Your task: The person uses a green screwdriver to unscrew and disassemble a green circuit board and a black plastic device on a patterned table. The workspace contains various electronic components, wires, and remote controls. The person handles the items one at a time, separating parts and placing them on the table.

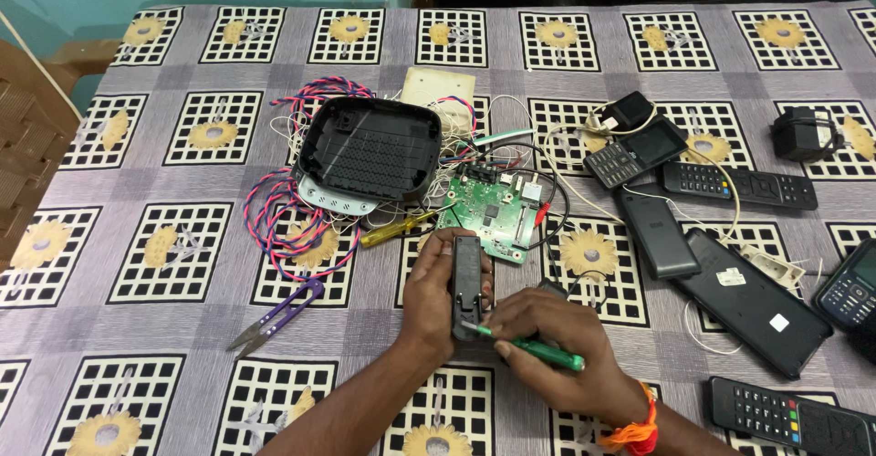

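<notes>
My left hand was wrapped round a slim black remote, holding it upright on the cloth, just below the green circuit board. The remote showed its back, matt and dark, with an open notch near the lower end. My right hand was clamped on a green-handled screwdriver, its pale tip touching the remote at that notch. Thumb and fingers pinched the handle, wrist low, and an orange thread band sat on that wrist. Both forearms came in from the bottom edge, angled toward each other.

Round about: an open black box shell lay upside down above the board, with pink-and-blue twisted wire looped to its left. A yellow-handled screwdriver lay between shell and board. Purple snips rested well to the left of my hands. To the right, a black handset lay face down, and beside it a longer black slab carried two small white stickers, one oblong, one squarish. A keypad phone and a long black remote sat above those, a black adapter further right. Another remote with coloured buttons lay at the bottom right corner. A cream switch plate sat behind the shell.
</notes>
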